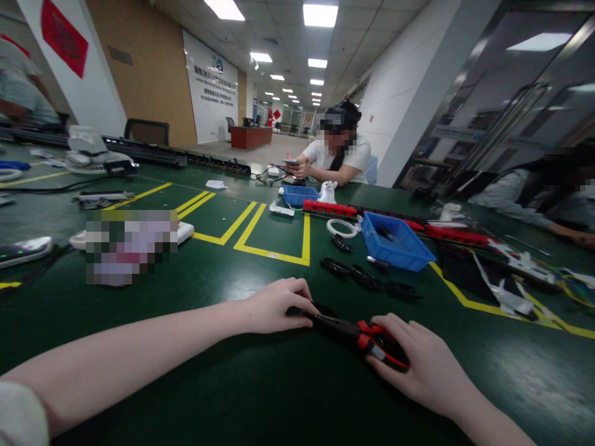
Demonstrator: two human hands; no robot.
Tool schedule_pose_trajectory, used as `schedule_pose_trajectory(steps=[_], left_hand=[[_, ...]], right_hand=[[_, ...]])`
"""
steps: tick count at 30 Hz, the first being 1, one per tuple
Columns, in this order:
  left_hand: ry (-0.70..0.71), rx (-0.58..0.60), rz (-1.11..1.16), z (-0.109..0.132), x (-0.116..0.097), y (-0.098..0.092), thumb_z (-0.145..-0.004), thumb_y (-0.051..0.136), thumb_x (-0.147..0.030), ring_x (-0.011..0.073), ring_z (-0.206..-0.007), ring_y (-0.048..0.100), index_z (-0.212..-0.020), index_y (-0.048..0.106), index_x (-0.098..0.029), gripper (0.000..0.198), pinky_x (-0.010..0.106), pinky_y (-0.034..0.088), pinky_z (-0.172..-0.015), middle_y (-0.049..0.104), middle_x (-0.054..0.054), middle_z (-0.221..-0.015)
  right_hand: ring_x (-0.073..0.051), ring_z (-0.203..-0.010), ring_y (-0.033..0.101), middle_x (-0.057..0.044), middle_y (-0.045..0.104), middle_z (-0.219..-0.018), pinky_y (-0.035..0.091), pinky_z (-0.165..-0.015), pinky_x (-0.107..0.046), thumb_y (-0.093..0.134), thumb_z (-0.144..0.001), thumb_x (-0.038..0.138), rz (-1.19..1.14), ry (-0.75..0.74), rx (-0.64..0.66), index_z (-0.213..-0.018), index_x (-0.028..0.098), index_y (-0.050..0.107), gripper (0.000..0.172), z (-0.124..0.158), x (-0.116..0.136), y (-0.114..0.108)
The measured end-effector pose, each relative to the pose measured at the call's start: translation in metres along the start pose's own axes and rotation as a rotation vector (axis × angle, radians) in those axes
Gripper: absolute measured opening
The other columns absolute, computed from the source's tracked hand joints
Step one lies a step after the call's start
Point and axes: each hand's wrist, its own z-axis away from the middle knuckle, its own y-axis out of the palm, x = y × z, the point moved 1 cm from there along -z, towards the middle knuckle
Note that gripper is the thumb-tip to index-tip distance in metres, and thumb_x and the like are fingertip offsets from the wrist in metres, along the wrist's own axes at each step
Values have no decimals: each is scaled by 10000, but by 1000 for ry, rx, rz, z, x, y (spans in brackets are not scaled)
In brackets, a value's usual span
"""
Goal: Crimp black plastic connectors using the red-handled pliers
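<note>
My right hand is wrapped round the red and black handles of a pair of pliers, whose jaws point left. My left hand pinches a small black part at the tip of the pliers' jaws. Its exact shape is partly hidden by my fingers. Just beyond the hands, several black pieces lie in a row on the green table.
A blue bin with a dark item inside stands beyond the black pieces, beside a white ring. Further back are a smaller blue bin and red strips. White devices lie at left. A person sits across the table.
</note>
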Motion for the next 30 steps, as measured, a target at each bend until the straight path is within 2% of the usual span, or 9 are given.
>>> schedule_pose_trajectory(steps=[8,15,20,25,30], left_hand=[[-27,4,3,0,-1,-1,-889,682,-256,200,-980,583,-1266,627,-244,381,333,481,-828,592,68,-1119],[9,-5,-19,0,-1,0,-887,683,-230,193,-982,575,-1131,713,-230,246,319,477,-836,587,62,-1094],[4,0,-12,-1,0,0,-893,677,-237,195,-985,574,-1133,717,-236,243,321,477,-832,590,64,-1099],[6,-9,2,0,1,1,-894,677,-244,191,-992,578,-1109,722,-224,220,317,483,-830,591,66,-1110],[2,-1,-6,0,1,1,-892,682,-253,193,-995,578,-1100,720,-229,212,324,485,-828,592,63,-1112]], right_hand=[[-185,-709,666,-68,718,-965,512,-608,-313,631,-801,467,27,-11,17,-1117,227,603,398,1,-3,2],[-202,-756,680,-88,720,-1003,518,-640,-329,636,-797,472,71,-55,-22,-1146,208,605,439,1,-4,3],[-226,-819,690,-109,717,-1037,523,-678,-344,636,-797,481,105,-85,-85,-1172,198,602,472,4,-8,5],[-210,-771,677,-104,714,-986,510,-657,-329,635,-799,449,120,-119,-163,-1140,179,597,436,4,-8,1],[-195,-734,666,-87,712,-945,496,-632,-317,634,-798,439,123,-124,-171,-1116,181,597,411,3,-5,-2]])
